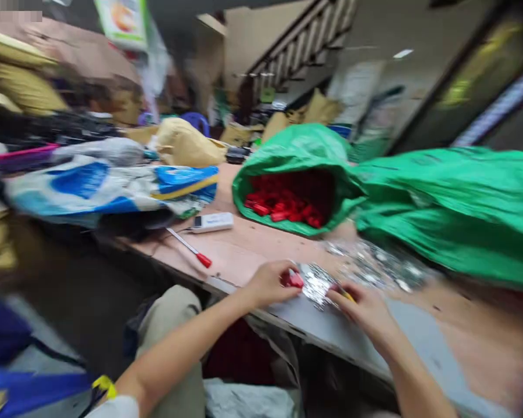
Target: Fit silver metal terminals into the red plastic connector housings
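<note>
My left hand [274, 284] is closed round a small red plastic piece [295, 280] near the table's front edge. Right beside it lies a heap of small shiny metal parts [317, 285], on a pale grey sheet [412, 325]. At the heap's right side is my right hand [357, 302], its fingers pinched together on a thin item with a yellow part [347, 295]; blur hides its exact kind. Behind the hands, a green sack [296, 145] lies on its side, its mouth showing many red plastic pieces [283, 203].
More metal parts [375, 264] are spread before a second green sack [453, 209]. Leftward on the table [244, 249] are a red-tipped pen [196, 251], a white power strip or box [211, 222] and a blue-and-white sack [91, 186]. An open bag [248, 397] hangs below the edge.
</note>
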`<state>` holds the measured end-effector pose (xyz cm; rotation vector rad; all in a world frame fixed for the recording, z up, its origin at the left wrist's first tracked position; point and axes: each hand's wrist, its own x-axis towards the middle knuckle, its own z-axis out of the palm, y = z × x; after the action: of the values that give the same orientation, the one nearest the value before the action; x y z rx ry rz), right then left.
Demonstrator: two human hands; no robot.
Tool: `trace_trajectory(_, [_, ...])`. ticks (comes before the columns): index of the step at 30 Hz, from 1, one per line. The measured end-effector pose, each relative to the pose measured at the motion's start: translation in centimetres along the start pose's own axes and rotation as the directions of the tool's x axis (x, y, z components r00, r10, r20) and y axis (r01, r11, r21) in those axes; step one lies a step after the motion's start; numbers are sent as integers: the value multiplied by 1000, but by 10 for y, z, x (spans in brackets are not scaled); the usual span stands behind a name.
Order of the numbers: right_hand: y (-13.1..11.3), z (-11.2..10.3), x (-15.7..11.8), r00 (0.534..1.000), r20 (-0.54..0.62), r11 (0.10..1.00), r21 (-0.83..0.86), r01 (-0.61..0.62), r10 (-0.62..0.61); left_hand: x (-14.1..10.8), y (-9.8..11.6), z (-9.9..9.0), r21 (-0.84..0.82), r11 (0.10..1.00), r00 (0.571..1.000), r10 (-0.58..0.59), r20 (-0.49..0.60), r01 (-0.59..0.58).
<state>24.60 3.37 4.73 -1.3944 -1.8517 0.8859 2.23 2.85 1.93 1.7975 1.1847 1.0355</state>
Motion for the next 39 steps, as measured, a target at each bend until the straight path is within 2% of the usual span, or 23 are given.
trace_trajectory(2, [13,-7,-13,989,29,988,58,-146,144,1,-4,-3,-65,998,999,9,47,-6])
trace_trajectory(5, [18,0,-16,979,28,963,178,-202,200,-7,-6,-4,-131,991,995,6,103,8])
trace_trajectory(10, [23,12,-26,991,75,992,50,-118,114,-21,4,-7,-84,996,981,19,193,-2])
trace_trajectory(12, [27,12,-31,994,60,996,8,-87,87,-21,8,-8,-58,998,972,7,235,7])
trace_trajectory(16, [30,9,-33,989,49,986,83,-145,142,-20,7,-12,-87,996,961,15,276,9])
trace_trajectory(22, [14,19,-33,955,132,899,323,-296,267,-22,-3,-14,-127,992,971,33,237,-3])
trace_trajectory(27, [2,37,-29,950,145,871,381,-311,276,-23,-6,-14,-123,992,981,60,184,-38])
trace_trajectory(30, [-2,41,-25,940,172,818,463,-341,295,-26,-7,-18,-104,992,979,93,181,-75])
trace_trajectory(34, [-6,40,-22,924,249,783,493,-379,290,-28,-5,-23,-85,990,975,128,180,-114])
trace_trajectory(39, [-4,43,-22,929,248,798,480,-364,275,-31,-3,-23,-125,984,967,154,203,-130])
